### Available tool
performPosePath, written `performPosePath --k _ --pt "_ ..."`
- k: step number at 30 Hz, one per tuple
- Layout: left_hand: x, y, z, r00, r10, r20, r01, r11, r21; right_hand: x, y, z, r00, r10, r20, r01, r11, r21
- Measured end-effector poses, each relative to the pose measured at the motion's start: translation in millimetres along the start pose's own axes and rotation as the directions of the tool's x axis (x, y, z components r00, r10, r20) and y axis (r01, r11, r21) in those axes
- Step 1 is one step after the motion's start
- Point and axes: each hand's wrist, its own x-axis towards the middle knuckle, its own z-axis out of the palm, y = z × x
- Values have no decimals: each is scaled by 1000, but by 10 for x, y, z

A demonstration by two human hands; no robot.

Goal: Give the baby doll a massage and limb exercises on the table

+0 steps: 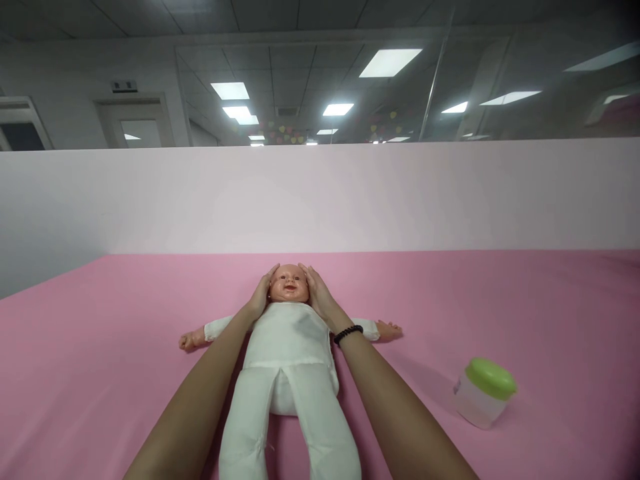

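Observation:
A baby doll (289,340) with a white cloth body lies on its back on a pink cloth, its bare plastic head away from me and its arms spread. My left hand (261,293) rests along the left side of the doll's head, fingers stretched out towards the crown. Against the right side of the head lies my right hand (319,291), also with extended fingers. The head sits between both palms. A black beaded bracelet (349,334) circles my right wrist. Parts of the doll's sleeves are hidden behind my forearms.
On the pink cloth (550,320), to the right of my right forearm, stands a translucent jar (480,402) with a green lid (491,378). A low white partition (350,200) runs behind the surface, with glass above it.

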Motion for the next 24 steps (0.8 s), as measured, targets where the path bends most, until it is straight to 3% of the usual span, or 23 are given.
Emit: performPosePath --k 3,6,9,11,14,17,20,24 --pt "72 -134 39 994 82 -74 -76 994 73 133 148 -14 985 -121 -124 112 991 -79" --pt "79 -187 33 989 124 -80 -109 978 176 204 257 -57 964 -208 -167 176 966 -190" --pt "5 -133 9 974 216 -67 -170 897 408 154 276 -73 944 -251 -214 170 926 -337" --pt "-88 -49 10 958 277 -68 -198 816 544 52 239 -47 919 -308 -247 150 850 -504" --pt "-272 109 30 932 359 -57 -208 655 727 -152 135 32 880 -437 -187 136 610 -781" --pt "-485 252 32 928 373 -17 -147 407 902 -364 23 89 848 -524 -77 153 382 -911" --pt "-696 349 3 934 355 -47 -15 170 985 -601 -56 49 851 -525 29 209 288 -934" --pt "-922 434 -44 927 369 -66 76 -11 997 -1006 -123 -110 886 -434 164 296 254 -921"
